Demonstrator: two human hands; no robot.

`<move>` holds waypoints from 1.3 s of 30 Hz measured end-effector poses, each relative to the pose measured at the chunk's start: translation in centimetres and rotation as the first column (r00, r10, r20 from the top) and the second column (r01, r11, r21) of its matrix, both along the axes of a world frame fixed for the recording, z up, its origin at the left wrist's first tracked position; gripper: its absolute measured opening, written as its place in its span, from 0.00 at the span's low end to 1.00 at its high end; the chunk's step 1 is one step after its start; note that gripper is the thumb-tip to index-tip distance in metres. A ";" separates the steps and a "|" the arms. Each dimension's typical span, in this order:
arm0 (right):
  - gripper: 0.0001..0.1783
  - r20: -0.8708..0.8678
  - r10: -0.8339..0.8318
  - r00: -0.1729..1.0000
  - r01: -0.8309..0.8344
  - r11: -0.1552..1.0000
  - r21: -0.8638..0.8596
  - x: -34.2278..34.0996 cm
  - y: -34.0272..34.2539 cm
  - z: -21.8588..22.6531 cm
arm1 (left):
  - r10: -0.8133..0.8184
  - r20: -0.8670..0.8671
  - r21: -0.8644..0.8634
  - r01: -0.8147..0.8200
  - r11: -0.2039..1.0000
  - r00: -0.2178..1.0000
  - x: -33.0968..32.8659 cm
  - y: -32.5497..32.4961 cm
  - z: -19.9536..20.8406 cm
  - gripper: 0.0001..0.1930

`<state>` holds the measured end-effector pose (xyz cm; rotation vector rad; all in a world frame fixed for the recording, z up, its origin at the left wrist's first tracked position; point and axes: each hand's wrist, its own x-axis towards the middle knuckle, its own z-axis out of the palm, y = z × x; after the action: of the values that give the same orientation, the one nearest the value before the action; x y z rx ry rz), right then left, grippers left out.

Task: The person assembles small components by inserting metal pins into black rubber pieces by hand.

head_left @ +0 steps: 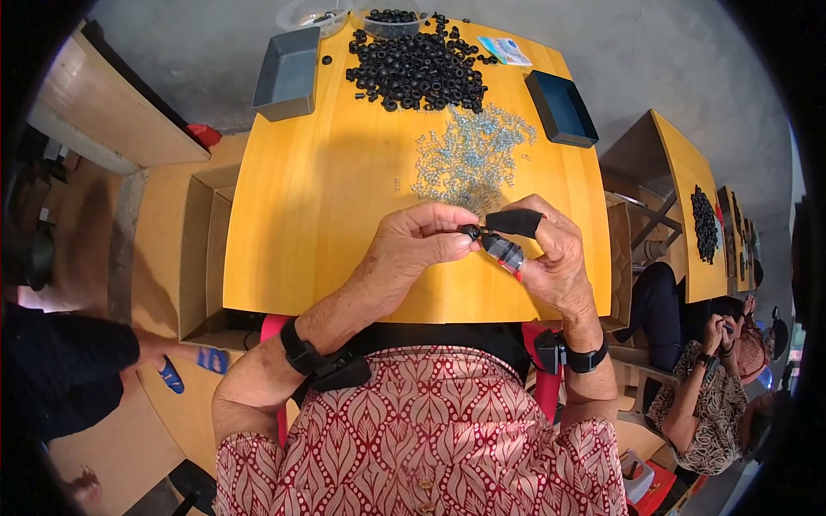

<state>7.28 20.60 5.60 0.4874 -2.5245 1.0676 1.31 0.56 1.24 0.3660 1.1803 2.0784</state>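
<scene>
My left hand (411, 245) pinches a small round black part (470, 232), which looks like rubber, between thumb and fingertips just above the near part of the table. Facing it, my right hand (557, 256) is closed, its fingertips brought together against the part. Black wrapping (514, 223) covers one right finger, and a dark wrap with a red band (504, 252) covers another. Whatever sits between the right fingertips is too small to make out. Beyond my hands lies a spread of tiny silvery coil-like pieces (471, 155), with a heap of black ring-shaped parts (417, 69) behind it.
A grey bin (287, 76) stands at the table's far left, a dark bin (561, 110) at its right. Clear plastic tubs (391, 26) and a small printed packet (505, 51) lie at the back. Another person (714, 396) sits right; someone's legs (163, 353) show left.
</scene>
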 end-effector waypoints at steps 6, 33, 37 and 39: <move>0.14 -0.006 0.022 1.000 -0.021 0.999 0.047 0.0 0.0 0.1 | 0.009 -0.015 -0.015 -0.009 1.000 1.000 0.1 0.1 -0.2 0.13; 0.18 0.051 0.016 0.999 -0.018 0.999 0.037 0.4 -0.5 -1.4 | 0.021 0.070 -0.051 -0.017 0.999 0.997 0.3 0.2 -1.1 0.13; 0.22 0.042 -0.010 0.999 0.010 1.000 -0.006 0.7 -1.6 -1.4 | 0.091 0.079 -0.081 -0.085 0.993 0.993 0.4 0.3 -0.4 0.12; 0.25 0.041 -0.062 0.997 0.063 0.997 -0.032 0.9 -1.9 -2.2 | 0.094 0.083 -0.075 -0.088 0.993 0.992 0.4 0.3 -0.4 0.12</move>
<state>8.14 18.75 3.38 0.3786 -2.5346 1.1048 1.71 0.91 0.85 0.1896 1.2363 2.1016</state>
